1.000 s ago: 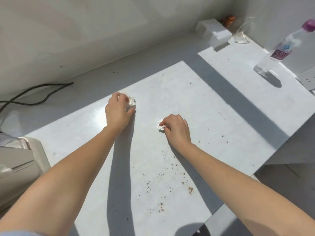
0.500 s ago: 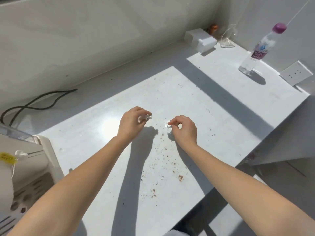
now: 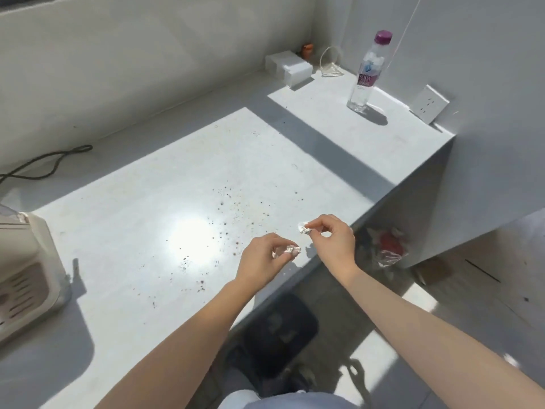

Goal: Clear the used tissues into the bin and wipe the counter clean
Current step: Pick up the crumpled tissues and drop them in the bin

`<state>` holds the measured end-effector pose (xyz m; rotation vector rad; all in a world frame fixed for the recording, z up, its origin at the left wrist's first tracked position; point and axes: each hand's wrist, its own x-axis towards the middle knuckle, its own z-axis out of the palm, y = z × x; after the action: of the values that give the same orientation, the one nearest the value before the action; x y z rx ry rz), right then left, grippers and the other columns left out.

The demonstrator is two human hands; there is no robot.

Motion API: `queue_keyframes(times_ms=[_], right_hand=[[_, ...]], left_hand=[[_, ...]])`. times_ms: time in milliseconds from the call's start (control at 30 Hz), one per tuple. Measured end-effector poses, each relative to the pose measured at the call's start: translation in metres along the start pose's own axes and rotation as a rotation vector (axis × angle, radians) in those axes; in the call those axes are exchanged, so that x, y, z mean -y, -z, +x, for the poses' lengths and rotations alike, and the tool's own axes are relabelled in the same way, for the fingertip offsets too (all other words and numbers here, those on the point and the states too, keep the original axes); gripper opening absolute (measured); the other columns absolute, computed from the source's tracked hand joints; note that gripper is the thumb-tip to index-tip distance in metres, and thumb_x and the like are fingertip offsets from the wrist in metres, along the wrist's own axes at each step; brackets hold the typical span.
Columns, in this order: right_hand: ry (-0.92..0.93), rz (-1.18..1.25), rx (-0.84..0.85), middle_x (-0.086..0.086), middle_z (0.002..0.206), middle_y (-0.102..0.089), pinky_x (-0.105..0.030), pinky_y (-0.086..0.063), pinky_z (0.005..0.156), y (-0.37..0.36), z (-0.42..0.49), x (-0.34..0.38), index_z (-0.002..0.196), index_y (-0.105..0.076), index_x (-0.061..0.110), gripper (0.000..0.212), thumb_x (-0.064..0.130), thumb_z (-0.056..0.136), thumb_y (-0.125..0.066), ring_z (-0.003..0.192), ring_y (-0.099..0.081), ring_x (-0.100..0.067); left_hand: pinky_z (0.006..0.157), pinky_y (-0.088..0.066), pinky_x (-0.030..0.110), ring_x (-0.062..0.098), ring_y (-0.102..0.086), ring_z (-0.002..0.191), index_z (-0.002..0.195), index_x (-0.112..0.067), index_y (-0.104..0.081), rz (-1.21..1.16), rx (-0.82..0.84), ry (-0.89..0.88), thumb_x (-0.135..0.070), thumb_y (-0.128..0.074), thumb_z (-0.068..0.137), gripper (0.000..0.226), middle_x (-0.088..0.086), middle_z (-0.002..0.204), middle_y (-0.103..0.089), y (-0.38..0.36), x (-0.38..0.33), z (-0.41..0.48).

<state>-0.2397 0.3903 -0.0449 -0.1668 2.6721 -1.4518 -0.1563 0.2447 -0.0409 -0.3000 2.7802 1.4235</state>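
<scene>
Two crumpled white tissues are in play, one per hand. The first tissue wad [image 3: 290, 250] sits pinched between thumb and fingertips of the left hand [image 3: 262, 264], lifted just above the counter [image 3: 124, 231] near its front edge, right of the frame's centre. The second tissue wad [image 3: 304, 227] is pinched the same way by the right hand [image 3: 333, 242], a little higher in the frame and over the counter's edge. The two hands are near each other but apart.

Scattered brown crumbs [image 3: 227, 208] speckle the sunlit middle of the counter, trailing toward lower centre. Below the edge, right of the right hand, a bin lined with a clear bag [image 3: 386, 246] holds something red; it stands in shadow and is partly hidden by the counter's side.

Further out stand one clear bottle with a purple cap [image 3: 367, 73] at upper right, one white box [image 3: 290, 69] against the back wall, one wire stand [image 3: 331, 64] beside it, one small orange object [image 3: 396, 50] in the corner, one wall socket [image 3: 429, 104], one black cable [image 3: 47, 162] at left, and one beige appliance [image 3: 26, 276] at the left edge.
</scene>
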Motion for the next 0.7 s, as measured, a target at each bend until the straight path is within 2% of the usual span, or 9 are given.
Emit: queue_keyframes(times_ms=[100,167,267,333,433,500,533,600,700], right_hand=[[-0.032,0.014,-0.047,0.012,0.079,-0.071,-0.025,-0.048,0.069,0.025,-0.020,-0.041,0.069,-0.068,0.037,0.031,0.007,0.076,-0.067,0.073,-0.061,-0.006],[-0.061,0.038,-0.058,0.013,0.082,-0.071,-0.025,-0.048,0.067,0.032,-0.038,-0.072,0.077,-0.072,0.031,0.023,0.008,0.079,-0.068,0.074,-0.062,-0.007],[-0.190,0.056,-0.013,0.013,0.086,-0.073,-0.025,-0.050,0.073,0.029,-0.071,-0.124,0.088,-0.074,0.025,0.010,0.021,0.082,-0.068,0.080,-0.065,-0.007],[-0.307,0.084,0.034,0.010,0.088,-0.074,-0.026,-0.051,0.076,0.021,-0.092,-0.160,0.092,-0.075,0.023,0.011,0.023,0.083,-0.068,0.083,-0.068,-0.010],[-0.442,0.102,0.086,0.018,0.081,-0.072,-0.014,-0.048,0.072,0.006,-0.118,-0.200,0.086,-0.073,0.029,0.009,0.021,0.083,-0.069,0.081,-0.066,-0.001],[-0.511,0.107,0.123,0.022,0.072,-0.070,-0.010,-0.046,0.066,-0.005,-0.132,-0.215,0.074,-0.067,0.036,0.014,0.024,0.082,-0.069,0.073,-0.064,0.003],[-0.556,0.110,0.146,0.018,0.070,-0.070,-0.015,-0.049,0.067,-0.012,-0.137,-0.223,0.072,-0.066,0.035,0.013,0.025,0.081,-0.069,0.073,-0.065,-0.002],[-0.645,0.116,0.181,0.009,0.072,-0.070,-0.028,-0.053,0.071,-0.029,-0.145,-0.239,0.074,-0.066,0.029,0.010,0.021,0.081,-0.066,0.075,-0.066,-0.012],[-0.728,0.105,0.218,0.003,0.085,-0.069,-0.038,-0.054,0.083,-0.057,-0.149,-0.255,0.086,-0.064,0.025,0.017,0.012,0.084,-0.054,0.089,-0.066,-0.023]], left_hand=[[0.070,-0.049,0.027,0.003,-0.060,0.077,0.090,-0.036,-0.074,-0.058,0.074,0.095,-0.051,-0.065,0.078,0.021,-0.014,0.078,-0.064,-0.045,-0.001,-0.021],[0.072,-0.050,0.025,0.001,-0.062,0.079,0.088,-0.038,-0.073,-0.119,0.121,0.165,-0.050,-0.064,0.076,0.019,-0.016,0.079,-0.068,-0.076,0.007,-0.038],[0.074,-0.051,0.022,-0.002,-0.066,0.080,0.085,-0.032,-0.075,-0.166,0.195,0.275,-0.038,-0.068,0.079,0.011,-0.017,0.082,-0.073,-0.117,0.031,-0.065],[0.075,-0.050,0.020,-0.003,-0.066,0.077,0.083,-0.033,-0.073,-0.165,0.219,0.377,-0.029,-0.068,0.080,0.007,-0.019,0.080,-0.072,-0.135,0.057,-0.081],[0.078,-0.051,0.022,0.007,-0.067,0.079,0.085,-0.034,-0.071,-0.119,0.293,0.544,-0.025,-0.064,0.083,0.012,-0.012,0.082,-0.072,-0.148,0.096,-0.089],[0.076,-0.047,0.014,0.010,-0.064,0.083,0.086,-0.031,-0.069,-0.075,0.375,0.653,-0.026,-0.058,0.089,0.013,-0.007,0.085,-0.071,-0.153,0.120,-0.091],[0.078,-0.046,0.015,0.015,-0.064,0.088,0.090,-0.024,-0.070,-0.064,0.410,0.714,-0.025,-0.055,0.092,0.015,-0.002,0.089,-0.070,-0.156,0.131,-0.092],[0.082,-0.047,0.028,0.024,-0.063,0.089,0.096,-0.008,-0.070,-0.108,0.402,0.820,-0.020,-0.058,0.091,0.018,0.011,0.092,-0.069,-0.162,0.149,-0.094],[0.061,-0.042,0.026,0.012,-0.057,0.058,0.086,-0.007,-0.072,-0.197,0.372,0.945,-0.036,-0.069,0.076,0.031,0.009,0.076,-0.070,-0.172,0.158,-0.096]])
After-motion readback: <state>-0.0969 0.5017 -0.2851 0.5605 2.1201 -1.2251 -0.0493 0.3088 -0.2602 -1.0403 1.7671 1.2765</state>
